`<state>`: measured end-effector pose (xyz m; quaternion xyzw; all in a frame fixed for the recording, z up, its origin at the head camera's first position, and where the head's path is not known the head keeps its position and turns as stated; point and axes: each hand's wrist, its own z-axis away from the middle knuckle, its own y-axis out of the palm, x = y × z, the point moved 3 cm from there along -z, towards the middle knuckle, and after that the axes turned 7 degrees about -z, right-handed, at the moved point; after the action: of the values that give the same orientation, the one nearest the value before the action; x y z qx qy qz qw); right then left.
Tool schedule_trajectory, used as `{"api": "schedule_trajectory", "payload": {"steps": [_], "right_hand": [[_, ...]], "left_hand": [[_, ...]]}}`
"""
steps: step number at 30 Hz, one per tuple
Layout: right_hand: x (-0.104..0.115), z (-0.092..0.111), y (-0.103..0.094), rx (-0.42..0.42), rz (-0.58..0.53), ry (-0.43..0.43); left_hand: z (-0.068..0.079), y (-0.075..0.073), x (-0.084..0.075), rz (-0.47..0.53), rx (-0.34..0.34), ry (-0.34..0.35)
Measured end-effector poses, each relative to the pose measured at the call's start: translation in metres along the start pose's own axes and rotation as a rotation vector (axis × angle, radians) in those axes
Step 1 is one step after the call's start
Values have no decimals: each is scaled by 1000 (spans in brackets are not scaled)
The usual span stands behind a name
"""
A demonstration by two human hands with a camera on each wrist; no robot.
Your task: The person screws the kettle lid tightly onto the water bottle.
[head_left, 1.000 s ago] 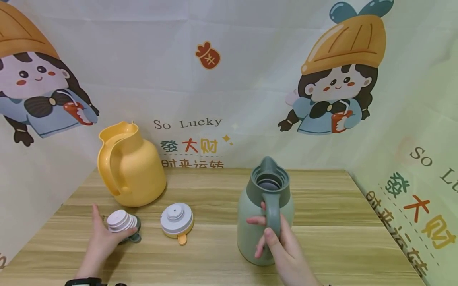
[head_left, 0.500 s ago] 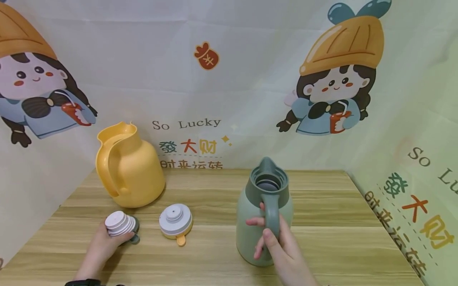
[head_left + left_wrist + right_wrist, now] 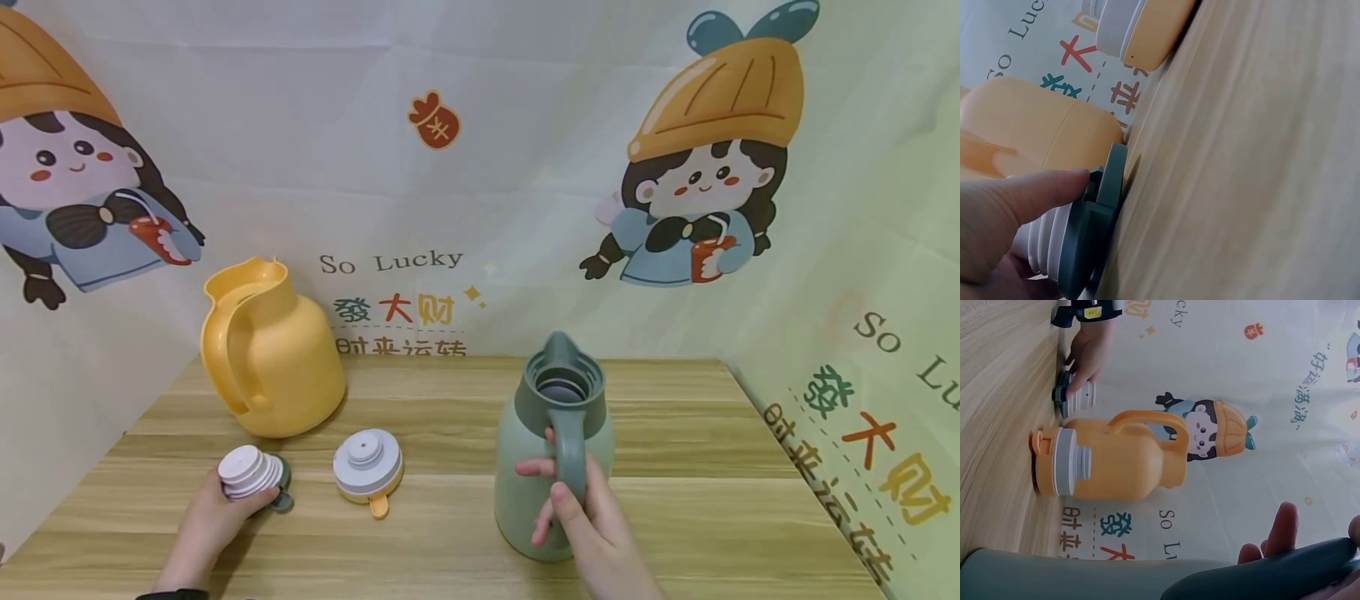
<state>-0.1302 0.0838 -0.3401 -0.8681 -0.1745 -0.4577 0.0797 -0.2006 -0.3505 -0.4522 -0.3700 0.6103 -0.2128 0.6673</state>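
Upside down on the table, a dark green lid (image 3: 1088, 234) with a ribbed white stopper (image 3: 251, 472) sits at the left. My left hand (image 3: 210, 521) grips it from the near side, thumb along its edge and fingers round the far side, partly hidden. On the right stands a pale green thermos jug (image 3: 521, 483), upright and without a lid, its spout pointing away. My right hand (image 3: 600, 525) holds its dark green handle (image 3: 572, 454), fingers passed through the loop and thumb against the near side. In the right wrist view, fingertips (image 3: 1285, 528) show beyond the handle.
A yellow thermos jug (image 3: 300, 358), also lidless, stands at the back left. Between the jugs lies an upturned yellow lid (image 3: 369, 467) with a pale grey stopper and a small yellow tab. A printed cloth (image 3: 517, 208) hangs behind the wooden table (image 3: 675, 500).
My left hand, spread beside the green lid a second ago, has closed its fingers and thumb round it. My right hand keeps its place on the jug's handle.
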Motion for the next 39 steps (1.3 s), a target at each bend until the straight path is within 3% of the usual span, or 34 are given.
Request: {"api": "schedule_trajectory", "payload": {"steps": [16, 23, 31, 39], "right_hand": [[-2, 1, 0, 15, 9, -39], [-2, 1, 0, 8, 25, -36], [0, 2, 0, 11, -3, -42], [1, 2, 0, 0, 7, -21]], "left_hand": [[3, -2, -1, -11, -77, 2], [6, -6, -4, -45, -149, -9], [7, -8, -7, -26, -279, 34], [8, -7, -9, 24, -251, 2]]}}
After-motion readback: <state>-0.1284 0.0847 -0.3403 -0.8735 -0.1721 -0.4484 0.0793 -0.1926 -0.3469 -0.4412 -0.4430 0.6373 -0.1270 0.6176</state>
